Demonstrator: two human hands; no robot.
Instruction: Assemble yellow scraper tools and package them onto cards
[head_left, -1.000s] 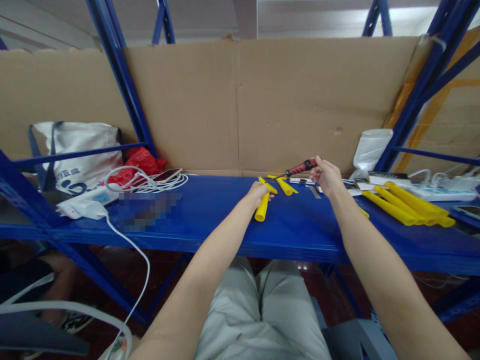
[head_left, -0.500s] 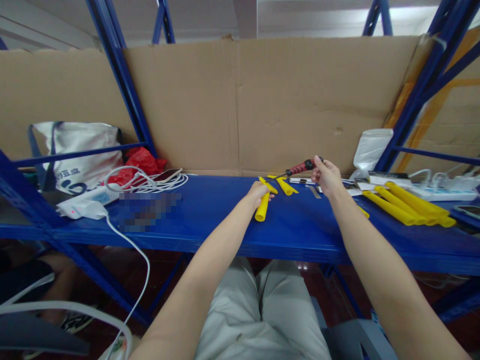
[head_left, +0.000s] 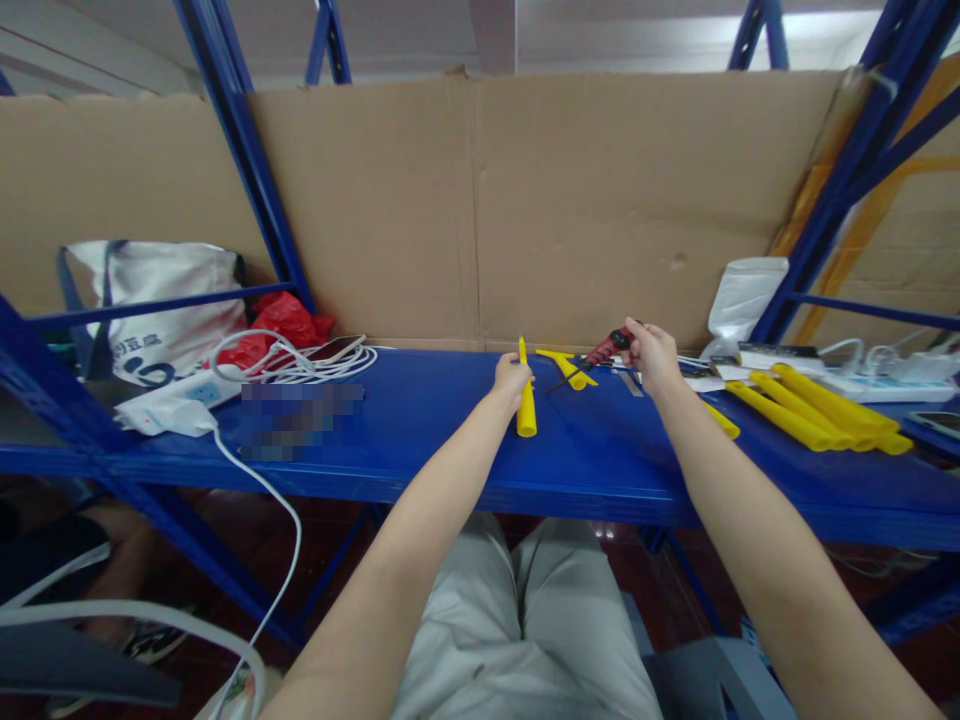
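My left hand is closed around a yellow T-shaped plastic handle, its round grip end pointing toward me and its crosspiece seen nearly edge-on. In my right hand is a screwdriver with a red and black handle, gripped near its butt end. The thin dark shaft slants down and left, its tip beside the yellow handle; a small gap appears between them. Behind the shaft, a second yellow T-shaped handle lies on the blue shelf. Part of another yellow piece shows beside my right forearm.
Several yellow tubes lie to the right, near a white power strip and a phone. At left are coiled white cables, a red plastic bag and a cloth bag. Cardboard walls the back.
The screwdriver tip has dropped and come away from the crosspiece of the yellow handle. My left hand has turned that handle, so its crosspiece now appears narrow and upright.
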